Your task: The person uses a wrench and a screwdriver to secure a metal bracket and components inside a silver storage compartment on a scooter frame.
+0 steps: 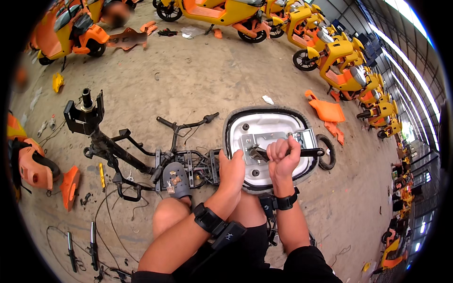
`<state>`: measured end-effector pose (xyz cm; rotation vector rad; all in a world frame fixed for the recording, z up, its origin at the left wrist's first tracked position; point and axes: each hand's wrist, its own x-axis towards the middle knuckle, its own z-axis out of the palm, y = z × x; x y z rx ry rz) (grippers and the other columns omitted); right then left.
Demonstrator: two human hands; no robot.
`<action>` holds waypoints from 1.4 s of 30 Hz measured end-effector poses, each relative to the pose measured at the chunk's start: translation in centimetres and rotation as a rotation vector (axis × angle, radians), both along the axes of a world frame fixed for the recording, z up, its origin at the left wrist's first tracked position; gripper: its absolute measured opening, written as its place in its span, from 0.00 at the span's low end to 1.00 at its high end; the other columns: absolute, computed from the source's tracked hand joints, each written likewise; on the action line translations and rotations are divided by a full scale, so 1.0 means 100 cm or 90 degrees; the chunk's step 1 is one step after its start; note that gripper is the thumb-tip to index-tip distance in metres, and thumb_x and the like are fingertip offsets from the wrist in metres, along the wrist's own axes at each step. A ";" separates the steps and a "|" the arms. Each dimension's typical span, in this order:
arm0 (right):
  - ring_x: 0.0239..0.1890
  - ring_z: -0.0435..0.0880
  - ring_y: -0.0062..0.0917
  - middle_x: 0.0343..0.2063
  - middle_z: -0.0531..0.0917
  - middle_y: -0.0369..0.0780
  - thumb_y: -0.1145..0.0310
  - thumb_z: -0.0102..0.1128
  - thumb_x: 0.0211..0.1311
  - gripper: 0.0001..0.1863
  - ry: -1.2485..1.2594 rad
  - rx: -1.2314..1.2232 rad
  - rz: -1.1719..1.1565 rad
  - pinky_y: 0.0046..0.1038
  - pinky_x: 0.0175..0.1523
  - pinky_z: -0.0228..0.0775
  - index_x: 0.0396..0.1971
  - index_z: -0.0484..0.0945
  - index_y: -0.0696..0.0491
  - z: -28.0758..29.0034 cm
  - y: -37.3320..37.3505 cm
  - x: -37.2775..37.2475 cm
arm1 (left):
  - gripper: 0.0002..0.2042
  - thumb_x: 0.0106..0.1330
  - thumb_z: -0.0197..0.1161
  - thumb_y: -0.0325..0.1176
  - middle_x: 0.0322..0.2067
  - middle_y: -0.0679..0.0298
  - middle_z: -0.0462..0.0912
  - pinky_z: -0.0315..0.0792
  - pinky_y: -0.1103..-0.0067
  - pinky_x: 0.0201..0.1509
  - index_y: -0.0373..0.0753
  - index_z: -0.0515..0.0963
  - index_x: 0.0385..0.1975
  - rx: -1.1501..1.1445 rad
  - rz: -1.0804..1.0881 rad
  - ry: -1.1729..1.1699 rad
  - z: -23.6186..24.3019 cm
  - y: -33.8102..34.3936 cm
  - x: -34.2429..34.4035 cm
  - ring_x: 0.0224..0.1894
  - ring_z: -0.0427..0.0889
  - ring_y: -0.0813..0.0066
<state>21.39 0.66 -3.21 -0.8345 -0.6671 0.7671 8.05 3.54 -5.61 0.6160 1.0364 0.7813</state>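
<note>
Right hand [282, 158] fisted round dark wrench [283, 153], head on metal bracket [276, 141] of upturned seat [269, 148]. Left hand [231, 172] flat, fingers curled over seat rim, bracing it against knees. Best: keep wrench square on fastener, steady pull, seat pinned. Seat underside: smooth white plastic, black rubbery edge. Bare black tube frame [141, 160] left of left hand, on dusty concrete floor [198, 80].
</note>
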 end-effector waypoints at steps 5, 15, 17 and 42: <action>0.21 0.64 0.21 0.15 0.64 0.33 0.62 0.49 0.70 0.17 0.034 -0.017 -0.111 0.28 0.36 0.63 0.20 0.69 0.53 0.003 -0.001 -0.006 | 0.25 0.70 0.52 0.36 0.55 0.51 0.75 0.67 0.72 0.61 0.29 0.61 0.63 -0.034 -0.004 -0.055 0.008 0.000 -0.004 0.56 0.75 0.65; 0.24 0.65 0.16 0.20 0.67 0.30 0.56 0.60 0.66 0.13 0.098 0.050 -0.275 0.24 0.41 0.62 0.29 0.72 0.49 0.043 -0.020 -0.010 | 0.23 0.71 0.50 0.36 0.55 0.53 0.75 0.66 0.71 0.63 0.29 0.64 0.61 -0.055 -0.005 -0.097 0.018 0.001 -0.011 0.57 0.74 0.66; 0.20 0.63 0.17 0.17 0.64 0.30 0.54 0.58 0.66 0.17 0.127 0.052 -0.287 0.26 0.38 0.61 0.22 0.71 0.48 0.048 -0.023 -0.010 | 0.24 0.71 0.50 0.36 0.57 0.52 0.73 0.65 0.71 0.63 0.28 0.62 0.63 -0.048 -0.012 -0.106 0.016 0.001 -0.012 0.59 0.73 0.65; 0.13 0.49 0.19 0.08 0.52 0.31 0.61 0.37 0.73 0.27 0.037 0.097 0.026 0.26 0.22 0.47 0.08 0.52 0.46 0.052 -0.032 0.018 | 0.26 0.67 0.53 0.35 0.56 0.48 0.74 0.67 0.71 0.60 0.28 0.62 0.62 -0.039 0.046 -0.027 0.008 0.001 -0.002 0.56 0.75 0.60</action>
